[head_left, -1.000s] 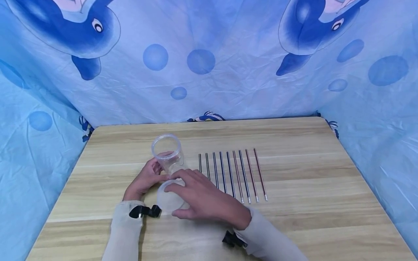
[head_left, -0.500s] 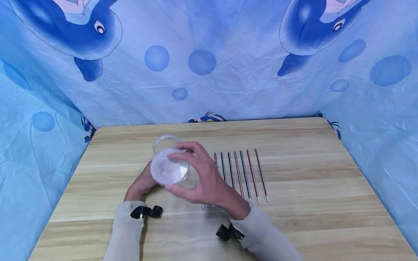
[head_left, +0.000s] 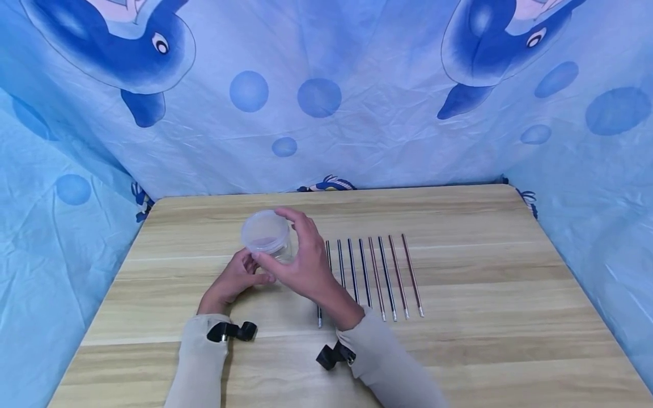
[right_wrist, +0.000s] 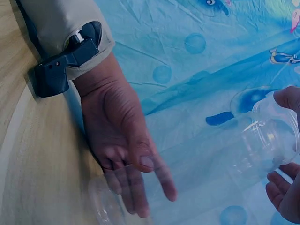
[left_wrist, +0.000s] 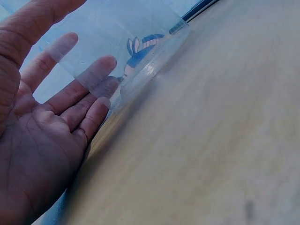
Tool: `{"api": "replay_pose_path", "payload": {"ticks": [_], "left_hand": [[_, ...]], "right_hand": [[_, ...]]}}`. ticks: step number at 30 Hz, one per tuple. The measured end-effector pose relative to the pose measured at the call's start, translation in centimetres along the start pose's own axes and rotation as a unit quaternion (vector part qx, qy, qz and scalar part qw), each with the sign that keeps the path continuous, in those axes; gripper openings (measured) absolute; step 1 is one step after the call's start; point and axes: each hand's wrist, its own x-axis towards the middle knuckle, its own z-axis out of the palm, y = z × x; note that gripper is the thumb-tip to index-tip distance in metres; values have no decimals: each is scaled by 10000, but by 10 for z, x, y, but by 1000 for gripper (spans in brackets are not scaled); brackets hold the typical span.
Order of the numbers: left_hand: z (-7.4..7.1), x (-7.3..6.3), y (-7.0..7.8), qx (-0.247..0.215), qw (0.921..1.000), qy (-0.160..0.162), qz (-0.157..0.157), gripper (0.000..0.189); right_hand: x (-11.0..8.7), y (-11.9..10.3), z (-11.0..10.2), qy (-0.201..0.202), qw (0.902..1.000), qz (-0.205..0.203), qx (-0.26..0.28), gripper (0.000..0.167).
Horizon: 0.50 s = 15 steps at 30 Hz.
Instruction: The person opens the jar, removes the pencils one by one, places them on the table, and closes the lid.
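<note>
A tall clear plastic jar (head_left: 284, 253) stands on the wooden table, left of the middle. Its round translucent lid (head_left: 264, 228) sits over the mouth in the head view. My right hand (head_left: 308, 269) holds this lid by its rim, thumb at the near side and fingers at the far side. Low on the jar, my left hand (head_left: 232, 281) grips the wall. The left wrist view shows its fingers (left_wrist: 96, 70) behind the clear plastic. From the right wrist view, the left thumb lies in front of the jar and the right fingertips are at the lid end.
To the right of the jar, several thin pencils (head_left: 385, 277), dark and red with silvery near ends, lie side by side. The wooden table (head_left: 510, 317) has a blue dolphin-printed curtain (head_left: 357, 113) behind it and on both sides.
The right hand has lifted the lid from the table beside the jar and carried it up and away from me onto the jar's mouth. The left hand has stayed by the jar.
</note>
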Motion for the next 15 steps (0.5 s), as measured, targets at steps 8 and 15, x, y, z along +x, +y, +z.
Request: {"api": "replay_pose_path", "payload": {"ticks": [8,15], "left_hand": [[4,0,3,-100,9999,13,123,84],[4,0,5,-69,9999,52,65,85]], "right_hand": [[2,8,9,113,9999,16,97,72],[5,11,13,109,9999,93,-39,74]]}}
